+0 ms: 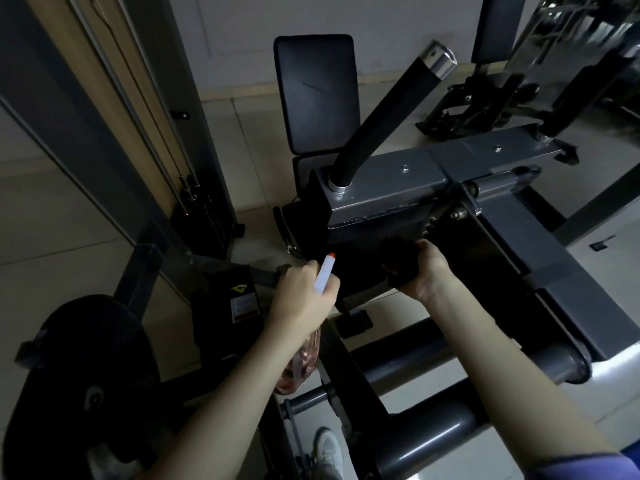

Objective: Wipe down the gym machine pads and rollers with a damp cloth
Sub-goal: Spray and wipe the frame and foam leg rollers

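Two hands at work. L hand (304,296) grips a spray bottle (323,277), orange tip toward 12 o'clock. R hand (427,271), at 3 o'clock of it, clutches the dark cloth (398,259) against a black part below the grey frame (398,178). Rollers (433,355) at 6 o'clock; back pad (317,91) at 12.

this is a gym. a big workout machine (398,188) fills the room, with a black back pad (317,91), round gray rollers (443,438), a long bar (388,112) to hold, and a stack of weights (211,220) on wires. another machine (498,29) stands close by on the tile floor (62,244).
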The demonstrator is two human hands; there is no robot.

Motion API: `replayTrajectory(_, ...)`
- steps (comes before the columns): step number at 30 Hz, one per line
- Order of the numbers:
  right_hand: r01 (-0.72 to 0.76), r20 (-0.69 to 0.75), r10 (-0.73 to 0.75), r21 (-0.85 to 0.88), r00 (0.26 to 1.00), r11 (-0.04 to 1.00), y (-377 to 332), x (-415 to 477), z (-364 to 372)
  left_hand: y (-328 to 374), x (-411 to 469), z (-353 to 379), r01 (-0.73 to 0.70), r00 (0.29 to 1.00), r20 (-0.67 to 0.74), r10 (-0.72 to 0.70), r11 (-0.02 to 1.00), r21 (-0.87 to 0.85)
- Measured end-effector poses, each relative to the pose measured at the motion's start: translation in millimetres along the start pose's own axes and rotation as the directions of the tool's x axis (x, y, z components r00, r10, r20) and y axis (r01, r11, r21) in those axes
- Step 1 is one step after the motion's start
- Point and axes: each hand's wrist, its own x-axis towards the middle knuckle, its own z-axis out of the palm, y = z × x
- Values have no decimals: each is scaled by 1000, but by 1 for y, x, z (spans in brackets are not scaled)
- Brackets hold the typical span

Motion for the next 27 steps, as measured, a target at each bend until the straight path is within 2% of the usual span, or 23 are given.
replayTrajectory(4,6,1,-6,3,1000,1000,1,-5,3,-6,-1,-7,37,998,-55,-41,997,-62)
replayTrajectory(8,115,-21,-114,31,993,993,-3,-12,7,-13,1,-14,-1,998,-69,-8,990,-138)
replayTrajectory(11,214,-63,-207,125,976,969,-14,-14,15,-15,-1,-17,-2,997,-77,-13,983,-186)
replayTrajectory(13,223,-87,-208,236,974,946,-23,-3,31,-16,-1,-15,6,997,-75,-21,981,-193)
replayTrajectory(15,231,-151,-194,293,969,928,-28,13,53,-17,-2,-13,20,997,-74,-36,979,-204)
replayTrajectory(19,233,-338,-134,270,931,934,-31,34,81,-25,-5,-11,29,996,-74,-45,980,-198)
replayTrajectory(21,280,-397,-158,272,904,921,-27,35,81,-29,-6,-12,29,997,-69,-44,977,-210)
replayTrajectory(24,319,-362,-226,222,904,921,-12,36,73,-29,-6,-14,45,997,-57,-59,974,-220)
replayTrajectory(27,275,-292,-198,251,936,928,-7,50,64,-28,-7,-15,69,996,-40,-79,976,-206)
